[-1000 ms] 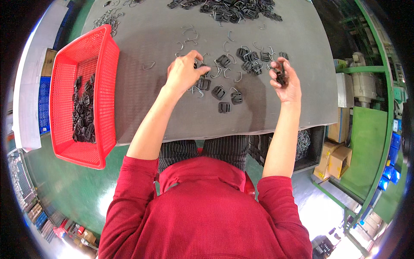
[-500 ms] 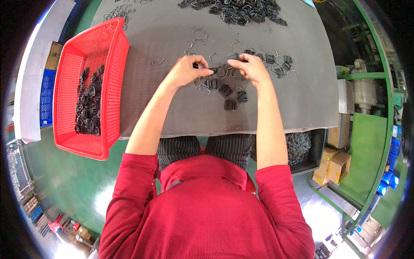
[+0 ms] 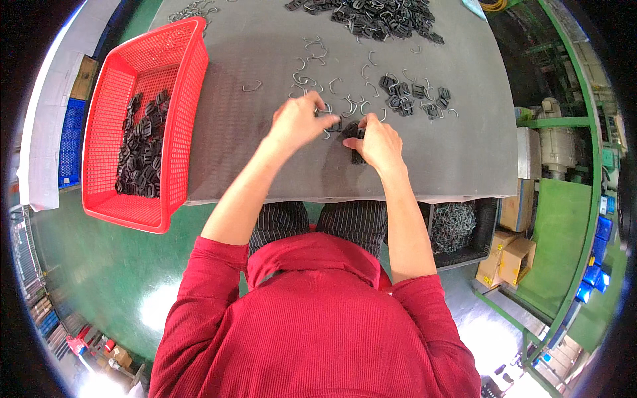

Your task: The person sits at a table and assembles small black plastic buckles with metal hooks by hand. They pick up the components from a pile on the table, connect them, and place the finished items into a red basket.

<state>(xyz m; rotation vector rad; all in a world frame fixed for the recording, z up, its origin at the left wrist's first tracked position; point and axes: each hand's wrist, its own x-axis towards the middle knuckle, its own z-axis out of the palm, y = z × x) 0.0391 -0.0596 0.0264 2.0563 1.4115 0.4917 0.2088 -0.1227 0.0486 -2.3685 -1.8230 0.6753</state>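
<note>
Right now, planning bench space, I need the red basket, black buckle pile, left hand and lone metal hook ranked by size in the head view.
Red basket
Black buckle pile, cropped at top
Left hand
Lone metal hook

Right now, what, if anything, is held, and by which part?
The right hand touches black buckles; whether and where it grips them is hidden. For the left hand, unclear.
</note>
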